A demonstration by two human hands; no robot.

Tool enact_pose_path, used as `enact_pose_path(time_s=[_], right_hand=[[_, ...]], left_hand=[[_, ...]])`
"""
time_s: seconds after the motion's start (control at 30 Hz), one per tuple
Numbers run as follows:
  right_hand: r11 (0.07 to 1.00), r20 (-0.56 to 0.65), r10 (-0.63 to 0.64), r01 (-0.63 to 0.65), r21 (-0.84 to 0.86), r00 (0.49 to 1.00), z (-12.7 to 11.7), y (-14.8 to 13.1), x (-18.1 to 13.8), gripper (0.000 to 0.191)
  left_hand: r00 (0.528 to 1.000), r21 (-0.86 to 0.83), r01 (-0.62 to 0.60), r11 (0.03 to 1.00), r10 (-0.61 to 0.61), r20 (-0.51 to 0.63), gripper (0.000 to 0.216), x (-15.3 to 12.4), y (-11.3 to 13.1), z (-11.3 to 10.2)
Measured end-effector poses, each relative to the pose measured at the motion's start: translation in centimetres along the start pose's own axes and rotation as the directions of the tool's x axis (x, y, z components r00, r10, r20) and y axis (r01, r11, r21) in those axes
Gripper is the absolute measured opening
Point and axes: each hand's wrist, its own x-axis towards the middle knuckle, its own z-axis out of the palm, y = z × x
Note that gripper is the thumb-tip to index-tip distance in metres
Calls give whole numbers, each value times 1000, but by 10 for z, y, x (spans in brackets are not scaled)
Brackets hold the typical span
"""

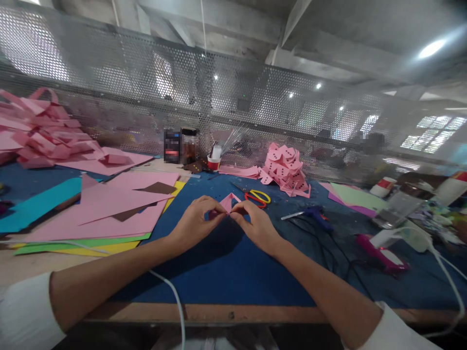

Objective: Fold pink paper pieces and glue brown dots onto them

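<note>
A small folded piece of pink paper (229, 201) is pinched between both hands above the blue work surface (215, 262). My left hand (197, 218) grips its left side with thumb and forefinger. From the right, my right hand (255, 223) pinches it in the same way, the fingertips of both hands nearly meeting. The paper stands up in a peak behind the fingers, its lower part hidden by them. Just beyond my right hand lie scissors (257, 197) with one red and one yellow handle.
Left are stacked coloured sheets (120, 209) and a heap of folded pink paper (47, 129). Dotted pink pieces (284, 167) are piled behind. A blue glue gun (315, 216) and a magenta tool (381, 253) lie right, with cords. A white cable (175, 296) crosses the front edge.
</note>
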Motion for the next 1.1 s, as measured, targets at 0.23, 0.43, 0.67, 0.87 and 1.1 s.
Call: enact_pose_path(time_s=[0.23,0.43,0.67,0.87,1.1], right_hand=[[996,-21,-77,76,-45,997,3,2,1,21],[999,-2,0,0,-34,1000,5,5,-2,24],[1000,-135,7,-3,29,991,-7,9,6,22],[987,-258,157,-163,-2,953,-7,31,10,28],[930,-64,363,-357,86,930,3,37,11,40]], left_hand=[[999,13,-43,999,43,23,6,-2,-4,3],[998,10,-64,998,64,10,6,-3,-6,5],[997,18,-82,996,82,-11,6,-1,-3,4],[985,84,-170,982,170,4,9,-2,4,2],[942,107,-335,936,335,14,10,-4,10,0]])
